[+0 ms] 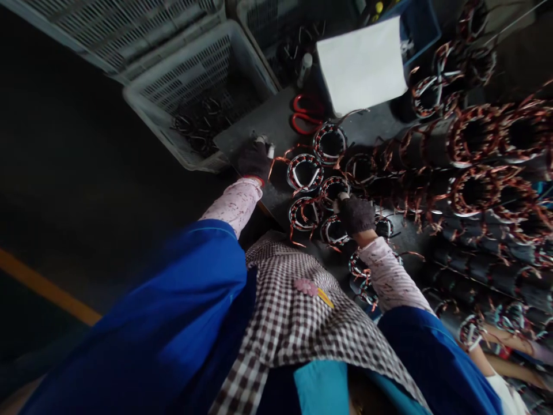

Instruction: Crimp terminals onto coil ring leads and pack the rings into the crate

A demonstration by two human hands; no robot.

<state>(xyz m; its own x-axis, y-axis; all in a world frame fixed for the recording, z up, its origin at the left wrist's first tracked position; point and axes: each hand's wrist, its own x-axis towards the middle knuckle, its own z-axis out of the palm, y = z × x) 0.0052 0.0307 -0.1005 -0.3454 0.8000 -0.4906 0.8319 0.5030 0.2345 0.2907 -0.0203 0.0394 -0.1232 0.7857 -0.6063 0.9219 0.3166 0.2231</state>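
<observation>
My left hand (pixel 254 159), in a dark glove with pale fingertips, is at the left edge of the metal table (pixel 279 118). Its thumb and a finger show apart, and nothing is visible between them. Copper wire ends reach close to it from a wound motor stator (pixel 305 173) with a white band inside its ring. My right hand (pixel 356 214), gloved too, has its fingers bent over the rim of another stator (pixel 333 191); its palm hides part of the group. More stators stand around, among them one (pixel 330 143) behind and one (pixel 305 214) in front.
Red-handled scissors (pixel 307 114) and a white sheet (pixel 362 66) lie at the back. Rows of stacked stators (pixel 432 144) fill the right side. A plastic crate (pixel 194 75) holding dark parts stands at the left. Another person's arm (pixel 507 339) shows at lower right.
</observation>
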